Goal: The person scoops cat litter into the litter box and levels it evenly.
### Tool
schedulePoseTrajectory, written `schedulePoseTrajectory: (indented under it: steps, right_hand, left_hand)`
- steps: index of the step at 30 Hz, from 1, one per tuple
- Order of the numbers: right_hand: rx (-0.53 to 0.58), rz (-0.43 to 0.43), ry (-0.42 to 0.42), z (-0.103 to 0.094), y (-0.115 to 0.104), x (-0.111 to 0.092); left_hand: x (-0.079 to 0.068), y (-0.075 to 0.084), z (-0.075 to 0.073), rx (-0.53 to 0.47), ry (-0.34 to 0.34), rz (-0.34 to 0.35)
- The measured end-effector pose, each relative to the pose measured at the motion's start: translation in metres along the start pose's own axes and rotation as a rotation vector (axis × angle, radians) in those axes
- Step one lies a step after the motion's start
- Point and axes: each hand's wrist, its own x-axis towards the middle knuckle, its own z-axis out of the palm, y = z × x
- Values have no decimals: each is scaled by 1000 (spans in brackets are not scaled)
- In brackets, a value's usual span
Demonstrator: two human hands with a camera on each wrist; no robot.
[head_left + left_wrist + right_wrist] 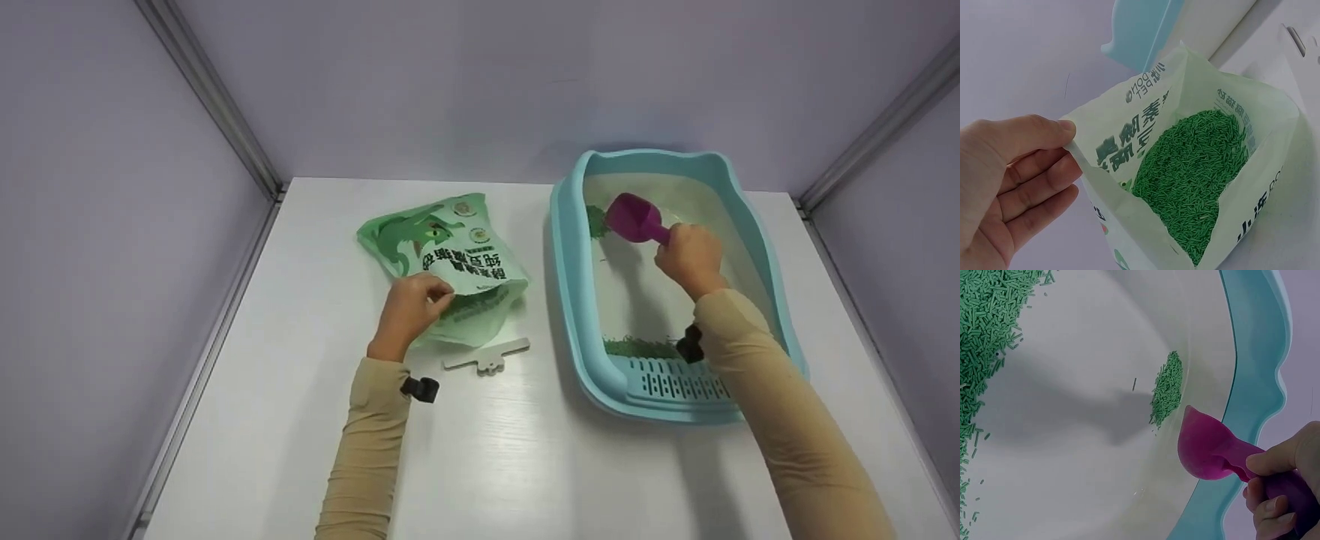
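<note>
With thumb and fingers my left hand (411, 309) pinches the edge of an open green cat litter bag (456, 244) lying on the table. Inside the bag, the left wrist view shows green litter pellets (1193, 169). My right hand (691, 256) grips the handle of a magenta scoop (634, 217) above the blue litter box (568, 247). The scoop is tilted in the right wrist view, and its inside is hidden there. A small pile of green pellets (1167, 391) lies on the box floor near the scoop; a larger heap (985, 326) lies at the other end.
A pale bag clip (489, 358) lies on the white table (480, 457) just in front of the bag. The litter box has high walls and a slotted step (675, 381) at its near end. Walls enclose the table at the back and both sides.
</note>
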Motion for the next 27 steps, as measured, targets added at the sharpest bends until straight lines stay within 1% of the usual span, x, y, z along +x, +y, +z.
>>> schedulePoseTrajectory:
  steps: [4, 7, 12, 19, 27]
  right_hand:
    - [10, -26, 29, -4, -2, -4]
    - [16, -30, 28, -6, -3, -7]
    - [43, -11, 4, -9, -2, -11]
    - [81, 25, -60, -14, -3, -19]
    - [109, 16, -79, -19, -5, -30]
  left_hand:
    - [1, -1, 0, 0, 4, 3]
    - [0, -1, 1, -2, 3, 2]
    - [0, 0, 0, -11, 4, 1]
    - [0, 1, -1, -24, -6, -9]
    - [-1, 0, 0, -20, 2, -5]
